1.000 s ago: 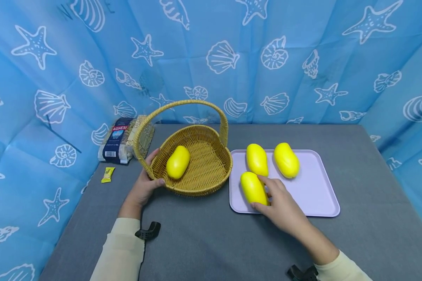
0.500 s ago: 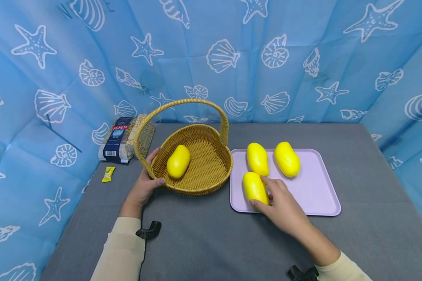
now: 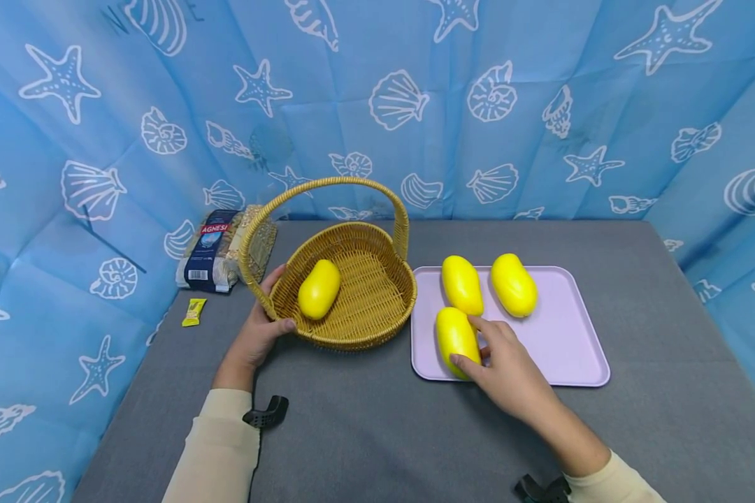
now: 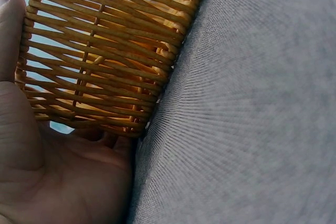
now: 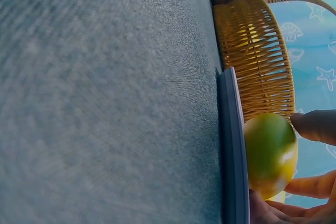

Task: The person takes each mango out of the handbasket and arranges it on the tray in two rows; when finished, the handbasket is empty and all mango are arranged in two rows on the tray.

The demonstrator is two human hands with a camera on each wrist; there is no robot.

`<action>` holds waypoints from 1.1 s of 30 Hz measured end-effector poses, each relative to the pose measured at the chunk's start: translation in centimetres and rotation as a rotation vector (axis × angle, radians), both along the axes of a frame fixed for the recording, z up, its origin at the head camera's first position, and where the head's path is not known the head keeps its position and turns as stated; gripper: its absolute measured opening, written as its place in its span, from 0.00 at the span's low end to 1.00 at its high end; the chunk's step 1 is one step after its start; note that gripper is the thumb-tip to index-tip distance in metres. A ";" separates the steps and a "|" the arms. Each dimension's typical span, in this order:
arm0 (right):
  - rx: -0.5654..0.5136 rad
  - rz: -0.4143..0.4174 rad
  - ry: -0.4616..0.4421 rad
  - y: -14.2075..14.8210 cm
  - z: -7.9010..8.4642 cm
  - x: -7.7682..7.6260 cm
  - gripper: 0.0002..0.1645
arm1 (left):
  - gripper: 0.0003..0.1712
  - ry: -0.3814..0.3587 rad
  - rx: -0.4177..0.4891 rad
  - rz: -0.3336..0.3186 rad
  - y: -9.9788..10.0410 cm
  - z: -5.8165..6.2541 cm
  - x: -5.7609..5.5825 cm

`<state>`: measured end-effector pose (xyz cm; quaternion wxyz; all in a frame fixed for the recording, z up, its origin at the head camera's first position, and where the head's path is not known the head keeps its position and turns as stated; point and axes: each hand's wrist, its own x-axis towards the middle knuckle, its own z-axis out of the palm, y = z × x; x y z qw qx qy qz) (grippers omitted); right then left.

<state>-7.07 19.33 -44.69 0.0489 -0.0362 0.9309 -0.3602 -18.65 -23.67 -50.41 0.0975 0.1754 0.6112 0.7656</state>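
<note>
A wicker basket point(image 3: 365, 300) with a tall arched handle stands on the table, one yellow mango point(image 3: 319, 290) lying inside. My left hand point(image 3: 259, 337) grips the basket's left rim, thumb at the front and fingers behind the wall; the left wrist view shows the palm against the weave point(image 4: 100, 61). On the lilac tray point(image 3: 563, 349), my right hand point(image 3: 509, 370) holds the front mango point(image 3: 456, 341) between thumb and fingers. In the right wrist view that mango point(image 5: 270, 153) sits low beside the tray rim. Two more mangoes, one behind it point(image 3: 462, 285) and one farther right point(image 3: 514, 286), lie on the tray.
Behind the basket's left side lies an Agnesi pasta bag point(image 3: 210, 251), with a small yellow wrapped sweet point(image 3: 193, 312) in front of it. Grey cloth point(image 3: 365, 433) covers the table. A blue shell-patterned curtain point(image 3: 352, 91) hangs along the back and sides.
The front mango has shifted slightly right under my right hand, and its thumb sits a little differently on the fruit. My left hand and the basket stay in place.
</note>
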 end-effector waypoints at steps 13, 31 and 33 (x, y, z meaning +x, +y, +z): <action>-0.011 -0.015 0.044 0.5 0.4 0.0 0.45 | 0.60 0.026 -0.005 0.003 -0.1 -0.3 -0.1; -0.246 -0.037 0.265 2.6 3.1 -1.1 0.39 | 0.60 0.035 -0.007 0.003 0.0 -0.4 -0.2; -0.275 -0.038 0.302 2.7 3.6 -1.2 0.38 | 0.60 0.035 -0.008 0.004 -0.1 -0.4 -0.2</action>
